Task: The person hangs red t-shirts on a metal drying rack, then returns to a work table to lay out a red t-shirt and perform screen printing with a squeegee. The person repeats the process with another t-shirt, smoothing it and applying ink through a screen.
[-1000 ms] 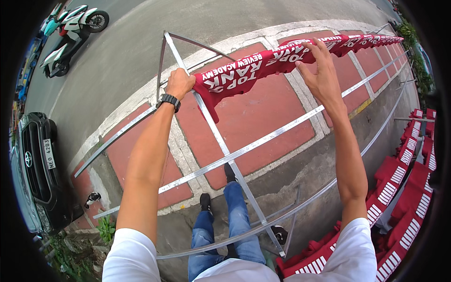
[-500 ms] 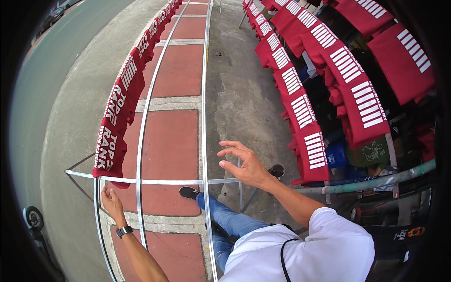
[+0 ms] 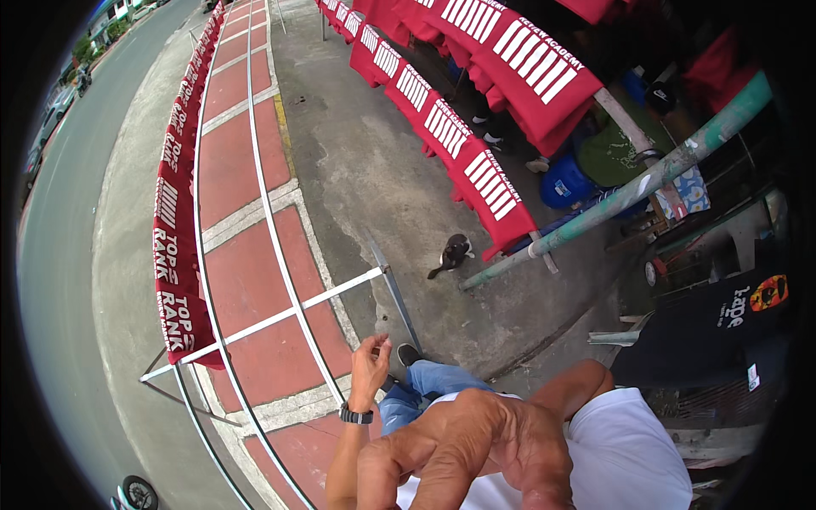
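Observation:
My left hand (image 3: 370, 367), with a dark watch (image 3: 356, 414) at the wrist, is raised in front of my legs beside the metal frame (image 3: 293, 313). Its fingers are loosely bent, and nothing shows in them. My right hand (image 3: 484, 433) is very large and close at the lower middle. Its fingers look bent and apart; the fingertips run past the lower edge, and no held thing shows. Red printed shirts (image 3: 176, 289) hang in a row along the frame's left side, touched by neither hand.
More red shirts (image 3: 489, 183) hang in rows at right. A green pole (image 3: 629, 191) slants below them. A black-and-white cat (image 3: 455, 252) is on the pavement. A blue container (image 3: 568, 183) and a black printed shirt (image 3: 705, 323) are at right; a wheel (image 3: 138, 493) shows lower left.
My left hand has come away from the shirts' end of the frame, toward my body. My right hand has risen close to the camera. The view has shifted, bringing the cat into full sight.

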Action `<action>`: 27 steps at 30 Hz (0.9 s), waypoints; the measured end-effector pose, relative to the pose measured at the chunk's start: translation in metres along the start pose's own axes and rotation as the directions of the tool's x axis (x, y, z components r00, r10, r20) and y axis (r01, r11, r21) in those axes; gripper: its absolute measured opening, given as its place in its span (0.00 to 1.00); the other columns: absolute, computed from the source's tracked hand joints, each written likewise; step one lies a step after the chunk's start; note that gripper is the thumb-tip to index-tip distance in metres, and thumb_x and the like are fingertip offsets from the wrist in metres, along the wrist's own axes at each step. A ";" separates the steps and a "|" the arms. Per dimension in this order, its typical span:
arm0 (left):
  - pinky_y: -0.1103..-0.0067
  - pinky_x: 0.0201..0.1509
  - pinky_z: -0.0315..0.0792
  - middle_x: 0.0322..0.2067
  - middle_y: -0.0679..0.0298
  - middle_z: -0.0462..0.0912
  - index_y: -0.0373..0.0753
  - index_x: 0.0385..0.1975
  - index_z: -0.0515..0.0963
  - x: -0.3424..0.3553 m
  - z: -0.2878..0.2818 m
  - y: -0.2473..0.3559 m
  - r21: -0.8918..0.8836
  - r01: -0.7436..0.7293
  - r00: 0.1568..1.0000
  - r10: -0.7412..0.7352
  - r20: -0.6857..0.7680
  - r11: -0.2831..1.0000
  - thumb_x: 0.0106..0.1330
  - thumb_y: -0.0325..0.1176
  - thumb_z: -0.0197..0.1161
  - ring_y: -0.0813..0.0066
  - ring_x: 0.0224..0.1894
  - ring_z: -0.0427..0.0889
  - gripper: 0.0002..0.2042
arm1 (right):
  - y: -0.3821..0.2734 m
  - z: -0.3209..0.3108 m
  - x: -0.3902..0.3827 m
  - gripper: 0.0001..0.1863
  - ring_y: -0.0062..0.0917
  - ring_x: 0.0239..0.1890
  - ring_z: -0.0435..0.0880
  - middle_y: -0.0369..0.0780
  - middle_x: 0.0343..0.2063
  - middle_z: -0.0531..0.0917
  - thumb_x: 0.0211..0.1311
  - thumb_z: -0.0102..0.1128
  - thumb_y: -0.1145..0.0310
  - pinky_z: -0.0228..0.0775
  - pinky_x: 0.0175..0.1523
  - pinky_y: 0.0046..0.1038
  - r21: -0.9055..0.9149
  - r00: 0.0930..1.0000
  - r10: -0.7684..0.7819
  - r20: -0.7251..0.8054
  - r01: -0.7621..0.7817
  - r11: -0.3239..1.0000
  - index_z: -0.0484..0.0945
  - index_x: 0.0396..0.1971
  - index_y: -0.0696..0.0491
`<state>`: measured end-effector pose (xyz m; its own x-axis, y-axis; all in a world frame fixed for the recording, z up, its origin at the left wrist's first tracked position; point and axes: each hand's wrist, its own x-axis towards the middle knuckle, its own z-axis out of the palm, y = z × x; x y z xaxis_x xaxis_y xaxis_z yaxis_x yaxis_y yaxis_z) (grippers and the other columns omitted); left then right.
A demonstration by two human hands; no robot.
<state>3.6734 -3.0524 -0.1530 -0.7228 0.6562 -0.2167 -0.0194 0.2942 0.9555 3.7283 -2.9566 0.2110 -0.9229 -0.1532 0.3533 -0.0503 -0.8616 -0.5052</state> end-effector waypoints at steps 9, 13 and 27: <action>0.73 0.33 0.76 0.30 0.53 0.87 0.31 0.46 0.86 0.005 0.146 0.039 0.160 -0.010 0.887 -0.066 0.456 0.987 0.72 0.32 0.66 0.69 0.27 0.83 0.11 | -0.062 -0.008 -0.108 0.18 0.32 0.49 0.83 0.49 0.46 0.84 0.56 0.81 0.73 0.75 0.53 0.29 0.020 0.854 -0.505 -0.124 0.511 0.859 0.88 0.46 0.63; 0.73 0.30 0.75 0.31 0.53 0.87 0.30 0.46 0.85 0.024 0.197 0.062 0.154 -0.183 0.828 0.067 0.557 0.971 0.73 0.31 0.65 0.72 0.25 0.81 0.10 | -0.091 -0.034 -0.149 0.10 0.41 0.48 0.86 0.49 0.45 0.85 0.60 0.77 0.73 0.78 0.56 0.37 -0.241 0.694 -0.712 -0.102 0.678 0.695 0.89 0.39 0.60; 0.76 0.32 0.76 0.32 0.56 0.89 0.31 0.50 0.83 0.097 0.346 0.102 0.080 -0.310 0.603 0.131 0.787 0.947 0.74 0.30 0.64 0.75 0.28 0.83 0.11 | -0.188 -0.066 -0.401 0.29 0.30 0.55 0.83 0.43 0.52 0.86 0.68 0.71 0.47 0.72 0.65 0.35 -0.443 0.353 -0.275 -0.894 -0.611 0.656 0.81 0.54 0.59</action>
<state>3.8402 -2.7186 -0.1453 0.1048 0.9810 -0.1630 0.2610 0.1311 0.9564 4.0830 -2.7015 0.1119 -0.6533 0.6160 -0.4401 0.3618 -0.2567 -0.8962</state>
